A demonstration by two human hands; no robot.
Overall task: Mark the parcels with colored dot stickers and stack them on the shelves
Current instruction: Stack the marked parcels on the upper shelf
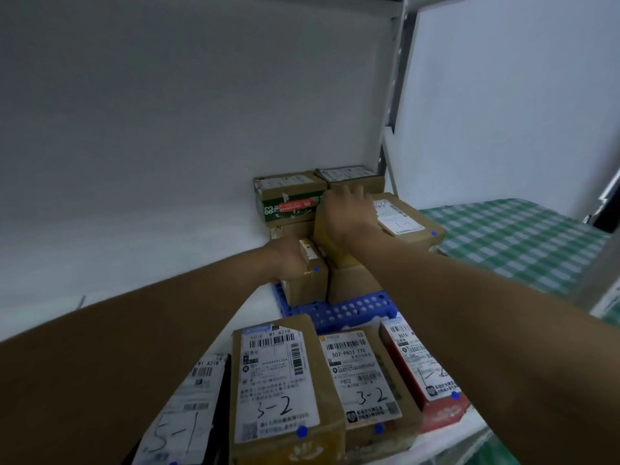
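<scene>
Evidently stacking: the right hand (347, 209) lies over the top parcel (399, 223), fingers bent at its far edge, steadying it on the shelf (167, 290) pile. Left hand (288, 260) braces a lower box (307, 280); its fingers are hidden, so I cannot tell their grip.

Both arms reach forward, left hand (291, 260) lower with curled fingers, right hand (347, 206) palm-down beyond it.
</scene>
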